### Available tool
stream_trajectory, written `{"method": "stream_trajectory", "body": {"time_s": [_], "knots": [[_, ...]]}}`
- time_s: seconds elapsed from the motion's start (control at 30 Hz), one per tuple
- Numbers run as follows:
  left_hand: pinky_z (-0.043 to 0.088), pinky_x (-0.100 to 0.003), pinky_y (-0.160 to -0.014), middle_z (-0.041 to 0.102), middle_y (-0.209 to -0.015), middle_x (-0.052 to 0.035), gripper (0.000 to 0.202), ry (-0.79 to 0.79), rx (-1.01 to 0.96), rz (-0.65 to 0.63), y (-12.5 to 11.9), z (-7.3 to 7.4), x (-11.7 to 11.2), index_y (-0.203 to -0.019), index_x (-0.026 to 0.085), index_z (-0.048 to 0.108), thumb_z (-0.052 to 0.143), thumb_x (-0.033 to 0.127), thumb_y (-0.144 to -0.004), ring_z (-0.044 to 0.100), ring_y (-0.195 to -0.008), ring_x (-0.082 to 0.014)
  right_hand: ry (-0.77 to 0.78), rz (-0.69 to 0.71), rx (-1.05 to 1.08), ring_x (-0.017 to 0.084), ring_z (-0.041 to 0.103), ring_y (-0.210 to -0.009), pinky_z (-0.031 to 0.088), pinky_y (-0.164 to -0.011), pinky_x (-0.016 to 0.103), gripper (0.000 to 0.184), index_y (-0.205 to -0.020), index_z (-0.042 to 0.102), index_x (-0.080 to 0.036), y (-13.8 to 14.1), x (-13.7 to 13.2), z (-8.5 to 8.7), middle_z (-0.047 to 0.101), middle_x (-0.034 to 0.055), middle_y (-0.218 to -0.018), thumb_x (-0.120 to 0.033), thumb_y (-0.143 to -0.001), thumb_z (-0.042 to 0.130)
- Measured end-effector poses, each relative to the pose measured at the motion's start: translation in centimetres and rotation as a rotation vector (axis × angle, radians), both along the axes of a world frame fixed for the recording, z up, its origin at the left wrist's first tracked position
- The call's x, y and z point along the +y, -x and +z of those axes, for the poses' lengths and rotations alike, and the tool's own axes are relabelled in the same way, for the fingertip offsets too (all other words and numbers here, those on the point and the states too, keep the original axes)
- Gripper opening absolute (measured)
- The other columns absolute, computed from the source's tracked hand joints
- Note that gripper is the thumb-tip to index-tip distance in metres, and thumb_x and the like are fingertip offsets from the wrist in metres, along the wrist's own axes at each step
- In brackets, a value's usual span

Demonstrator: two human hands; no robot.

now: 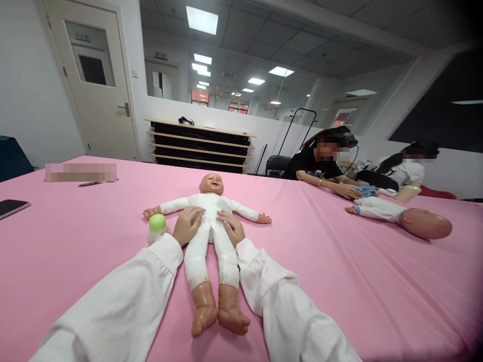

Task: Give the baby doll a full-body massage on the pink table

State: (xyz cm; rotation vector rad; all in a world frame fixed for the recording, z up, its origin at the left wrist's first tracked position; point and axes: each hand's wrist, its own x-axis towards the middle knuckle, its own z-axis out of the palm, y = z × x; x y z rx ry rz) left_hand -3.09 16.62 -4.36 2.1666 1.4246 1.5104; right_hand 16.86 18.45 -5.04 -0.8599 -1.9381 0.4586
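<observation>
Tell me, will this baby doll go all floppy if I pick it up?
Probably, around the middle: the white cloth body looks soft and stuffed under the left hand and right hand. The moulded head looks hard, so it may feel heavy and loll. The moulded feet will likely stay stiff but dangle.

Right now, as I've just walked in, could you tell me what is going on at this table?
A person's left hand and right hand rest on a white-suited baby doll lying face up on a pink-covered table. A green-capped baby bottle sits beside the left hand. Farther along, a co-worker's hand is near a blue cloth and a second doll.
</observation>
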Motion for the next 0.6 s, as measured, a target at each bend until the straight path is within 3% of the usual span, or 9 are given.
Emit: {"method": "stream_trajectory", "body": {"time_s": [0.1, 0.17, 0.23, 0.33, 0.4, 0.47, 0.6], "knots": [[0.038, -0.031, -0.103, 0.063, -0.108, -0.003, 0.033, 0.061, 0.04, -0.144, -0.2, 0.1, -0.1, -0.094, 0.018, 0.066, 0.04, 0.035, -0.085, 0.052, -0.111, -0.0128, 0.022, 0.067, -0.096, 0.016, 0.046, -0.121, 0.034, -0.107, 0.037, 0.048, -0.101, 0.066, -0.02, 0.0, 0.4, -0.1, 0.058, 0.0039, -0.116, -0.047, -0.088, 0.03], [0.034, -0.032, -0.107, 0.06, -0.114, -0.0029, 0.036, 0.147, 0.018, -0.183, -0.2, 0.1, 0.1, -0.1, 0.018, 0.065, 0.038, 0.036, -0.086, 0.047, -0.119, -0.0134, 0.056, 0.049, -0.114, 0.015, 0.042, -0.125, 0.031, -0.109, 0.039, 0.048, -0.109, 0.064, -0.021, 0.0, 0.8, -0.3, 0.055, 0.0024, -0.121, -0.046, -0.088, 0.028], [0.027, -0.034, -0.113, 0.054, -0.125, -0.0017, 0.039, 0.231, 0.001, -0.186, -0.2, -0.1, 0.4, -0.11, 0.019, 0.062, 0.037, 0.036, -0.086, 0.038, -0.128, -0.0141, 0.115, -0.015, -0.125, 0.015, 0.037, -0.129, 0.026, -0.112, 0.039, 0.048, -0.117, 0.059, -0.022, 0.1, 1.3, -0.6, 0.047, 0.001, -0.131, -0.042, -0.088, 0.027], [0.015, -0.038, -0.117, 0.033, -0.142, 0.0022, 0.045, 0.348, -0.013, -0.136, -0.1, -0.4, 0.9, -0.125, 0.024, 0.051, 0.035, 0.038, -0.086, 0.019, -0.138, -0.0161, 0.234, -0.157, -0.133, 0.015, 0.028, -0.134, 0.02, -0.115, 0.039, 0.049, -0.128, 0.049, -0.019, 0.2, 1.6, -0.9, 0.032, 0.0005, -0.141, -0.035, -0.087, 0.027], [0.013, -0.04, -0.117, 0.024, -0.146, 0.0027, 0.048, 0.406, -0.02, -0.082, 0.0, -0.5, 1.0, -0.131, 0.025, 0.045, 0.035, 0.041, -0.086, 0.014, -0.14, -0.0177, 0.303, -0.258, -0.135, 0.016, 0.026, -0.135, 0.021, -0.115, 0.038, 0.05, -0.13, 0.046, -0.017, 0.3, 1.4, -0.8, 0.029, 0.0019, -0.142, -0.032, -0.086, 0.029], [0.017, -0.039, -0.116, 0.027, -0.145, -0.0001, 0.051, 0.433, -0.028, 0.008, 0.1, -0.3, 0.8, -0.133, 0.023, 0.043, 0.035, 0.041, -0.086, 0.02, -0.138, -0.0186, 0.359, -0.367, -0.143, 0.018, 0.035, -0.131, 0.027, -0.111, 0.039, 0.049, -0.128, 0.048, -0.017, 0.1, 0.8, -0.3, 0.037, 0.004, -0.138, -0.034, -0.086, 0.029], [0.037, -0.038, -0.103, 0.053, -0.125, -0.0068, 0.046, 0.454, -0.061, 0.286, 0.4, 0.6, -0.1, -0.118, 0.017, 0.058, 0.03, 0.038, -0.087, 0.048, -0.119, -0.022, 0.327, -0.528, -0.114, 0.019, 0.058, -0.098, 0.042, -0.094, 0.037, 0.05, -0.102, 0.064, -0.019, -0.2, -0.4, 0.7, 0.062, 0.0069, -0.105, -0.044, -0.088, 0.023]]}}
